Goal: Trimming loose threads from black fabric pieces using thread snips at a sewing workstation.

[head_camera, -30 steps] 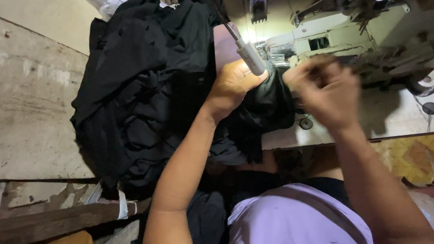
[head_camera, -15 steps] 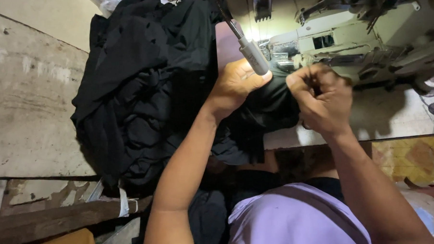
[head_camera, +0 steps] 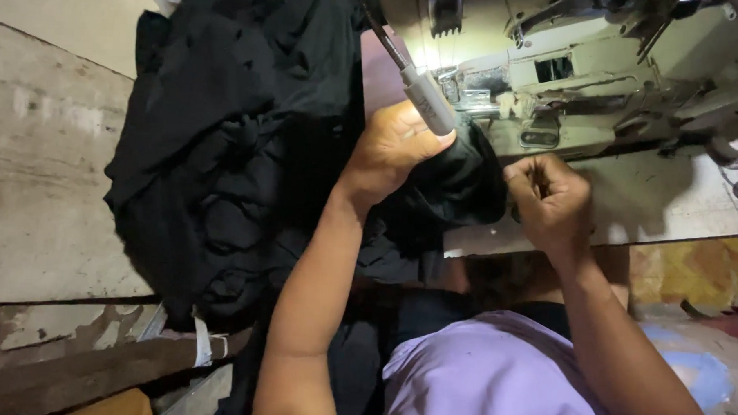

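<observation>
Head view: black fabric point(head_camera: 239, 170) bunched, crumpled, matte.

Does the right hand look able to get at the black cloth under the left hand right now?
Probably yes: the right hand is curled in a fist beside the black cloth, nothing between them; the left hand rests on it.
</observation>
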